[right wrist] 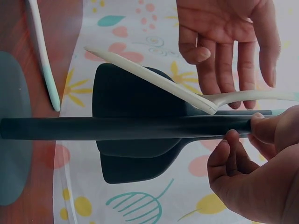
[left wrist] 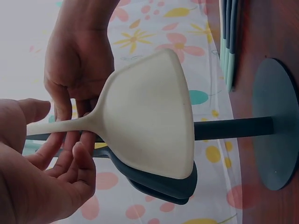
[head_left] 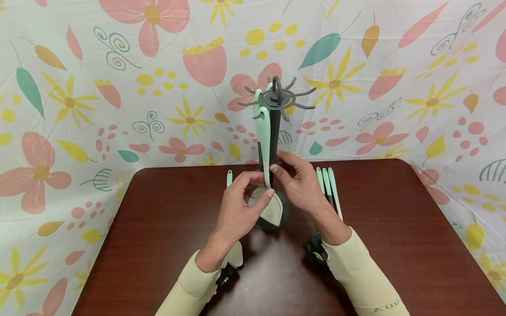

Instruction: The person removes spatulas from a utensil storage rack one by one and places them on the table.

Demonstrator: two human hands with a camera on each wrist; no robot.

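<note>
A dark utensil stand (head_left: 275,136) with a ring of hooks holds several hanging utensils with mint-green handles. Frontmost is a cream turner (head_left: 272,210), its blade low near the round base (left wrist: 275,126). Behind it hang dark turners (right wrist: 140,165), overlapping one another. My left hand (head_left: 241,206) is at the cream turner's neck, thumb apart and fingers loosely extended, with fingertips beside the handle in the right wrist view. On the other side, my right hand (head_left: 300,184) pinches the stand's pole (right wrist: 140,128) between thumb and fingers.
Three utensil handles (head_left: 326,175) lie on the brown table (head_left: 395,245) at the right, partly under my right forearm. Left of the stand, another light-headed utensil (head_left: 236,256) lies partly hidden by my left arm. A flowered cloth (head_left: 130,87) hangs behind the table.
</note>
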